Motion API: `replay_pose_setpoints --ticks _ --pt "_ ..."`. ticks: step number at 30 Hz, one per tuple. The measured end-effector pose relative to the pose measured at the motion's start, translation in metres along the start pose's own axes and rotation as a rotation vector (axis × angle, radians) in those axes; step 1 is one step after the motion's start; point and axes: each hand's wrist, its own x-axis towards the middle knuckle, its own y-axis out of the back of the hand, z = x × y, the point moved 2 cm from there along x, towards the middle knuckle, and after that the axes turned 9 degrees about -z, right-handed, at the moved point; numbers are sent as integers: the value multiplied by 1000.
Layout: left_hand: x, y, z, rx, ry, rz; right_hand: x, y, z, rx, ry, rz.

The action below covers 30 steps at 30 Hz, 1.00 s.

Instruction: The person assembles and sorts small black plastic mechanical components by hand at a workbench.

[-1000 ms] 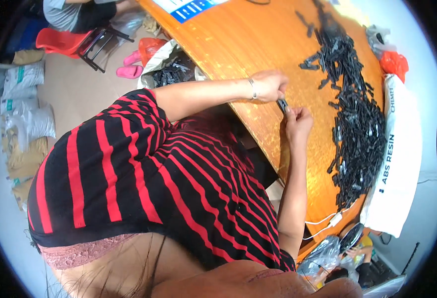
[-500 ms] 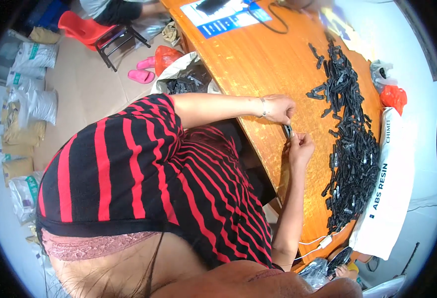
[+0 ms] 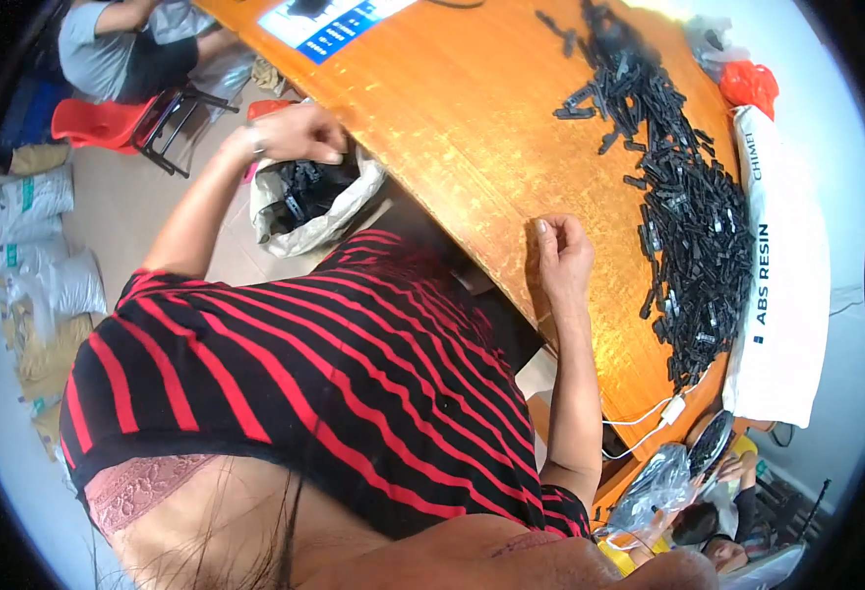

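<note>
My left hand (image 3: 299, 133), a band at its wrist, hangs over the rim of a pale woven sack (image 3: 354, 192) beside the table's left edge. Its fingers are loosely bent, a little apart, and I see nothing in them. Black plastic pieces (image 3: 304, 187) lie in the sack below it. My right hand (image 3: 565, 261) rests on the wooden table (image 3: 481, 147) near the edge, its thumb pressed to the curled fingers. No piece shows in that hand. A long pile of slim black plastic parts (image 3: 698, 236) spreads over the table to its right.
A white printed bag (image 3: 781, 275) lies along the table's right side, with a red plastic bag (image 3: 749, 87) beyond. A white cable (image 3: 673, 408) crosses the near corner. Left stand a red chair (image 3: 98, 123) and stacked sacks (image 3: 34, 216). Other people sit at far left and lower right.
My left hand has left the table and swung left to above the sack. The small dark piece between both hands is out of sight. My right hand has stayed near the table edge.
</note>
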Motion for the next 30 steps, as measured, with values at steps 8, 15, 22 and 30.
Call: replay_pose_setpoints --ticks 8,15,22,30 --pt "119 6 87 -109 -332 490 36 53 18 -183 -78 152" --pt "254 5 200 283 -338 711 103 103 49 -538 -216 324" --pt "273 -11 201 357 -281 719 111 90 32 -692 -310 235" --pt "250 -30 179 80 -494 685 38 34 -15 -647 54 13"
